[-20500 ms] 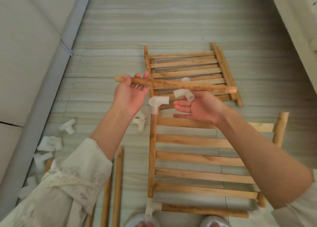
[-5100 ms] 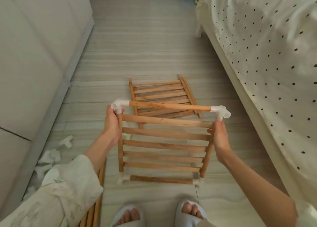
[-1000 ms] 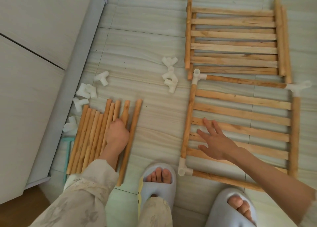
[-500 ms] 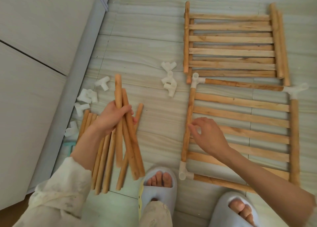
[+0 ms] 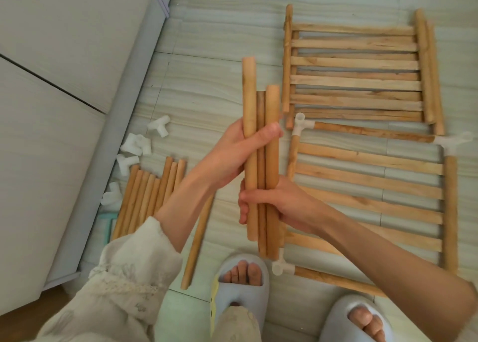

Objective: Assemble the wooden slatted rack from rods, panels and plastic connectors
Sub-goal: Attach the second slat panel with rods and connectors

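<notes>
While my left hand (image 5: 232, 152) wraps the upper part of three wooden rods (image 5: 261, 160), my right hand (image 5: 274, 202) curls around their lower part, holding the bundle upright above the floor (image 5: 212, 44). Below right lies the framed slatted panel (image 5: 370, 186) with white connectors at its corners. More rods (image 5: 147, 196) lie at left, near loose connectors (image 5: 137, 145).
</notes>
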The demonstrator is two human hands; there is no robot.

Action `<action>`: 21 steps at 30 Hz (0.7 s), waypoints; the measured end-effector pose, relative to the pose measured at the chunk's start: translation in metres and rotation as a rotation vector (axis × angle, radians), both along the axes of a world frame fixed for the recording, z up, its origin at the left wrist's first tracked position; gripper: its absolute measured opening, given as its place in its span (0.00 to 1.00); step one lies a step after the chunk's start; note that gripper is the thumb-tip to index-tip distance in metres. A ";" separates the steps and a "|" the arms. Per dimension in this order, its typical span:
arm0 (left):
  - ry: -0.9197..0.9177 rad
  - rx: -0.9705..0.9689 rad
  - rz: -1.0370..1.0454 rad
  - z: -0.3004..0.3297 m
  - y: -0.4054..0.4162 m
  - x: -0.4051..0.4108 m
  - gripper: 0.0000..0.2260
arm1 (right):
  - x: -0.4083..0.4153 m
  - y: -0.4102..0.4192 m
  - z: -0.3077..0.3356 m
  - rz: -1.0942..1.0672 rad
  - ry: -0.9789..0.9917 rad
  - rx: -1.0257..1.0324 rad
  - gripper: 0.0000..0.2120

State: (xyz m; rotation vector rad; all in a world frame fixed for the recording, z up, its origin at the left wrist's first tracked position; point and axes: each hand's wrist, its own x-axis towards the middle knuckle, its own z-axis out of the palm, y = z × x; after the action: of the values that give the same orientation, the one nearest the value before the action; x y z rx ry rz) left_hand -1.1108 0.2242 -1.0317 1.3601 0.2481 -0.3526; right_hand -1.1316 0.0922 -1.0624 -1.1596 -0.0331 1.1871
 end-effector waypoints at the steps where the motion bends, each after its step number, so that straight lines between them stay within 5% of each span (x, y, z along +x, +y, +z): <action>1: 0.031 -0.003 0.022 -0.005 0.010 0.001 0.17 | -0.002 0.001 -0.001 -0.029 -0.005 -0.041 0.03; 3: 0.061 0.091 0.173 -0.024 0.037 -0.001 0.18 | -0.002 -0.001 -0.007 -0.072 -0.035 -0.152 0.02; 5: 0.094 0.442 0.365 -0.051 0.069 -0.013 0.13 | 0.002 -0.010 -0.012 -0.084 -0.056 -0.242 0.04; 7: 0.219 0.904 0.340 -0.079 0.104 -0.036 0.10 | 0.006 -0.017 -0.016 -0.096 -0.047 -0.278 0.08; 9: 0.406 1.140 0.243 -0.103 0.138 -0.067 0.11 | 0.008 -0.020 -0.019 -0.103 -0.019 -0.271 0.14; 15: 0.654 1.350 0.064 -0.129 0.157 -0.112 0.19 | 0.005 -0.017 -0.027 -0.131 0.010 -0.271 0.11; 21: 0.691 1.518 -0.086 -0.134 0.156 -0.110 0.19 | 0.002 -0.025 -0.030 -0.145 -0.018 -0.307 0.07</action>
State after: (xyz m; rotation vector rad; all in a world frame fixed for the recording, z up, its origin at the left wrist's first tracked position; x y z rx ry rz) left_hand -1.2210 0.3804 -1.1653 2.6948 1.2011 -0.7701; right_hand -1.1293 0.0672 -1.0926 -1.4165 0.2233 1.0768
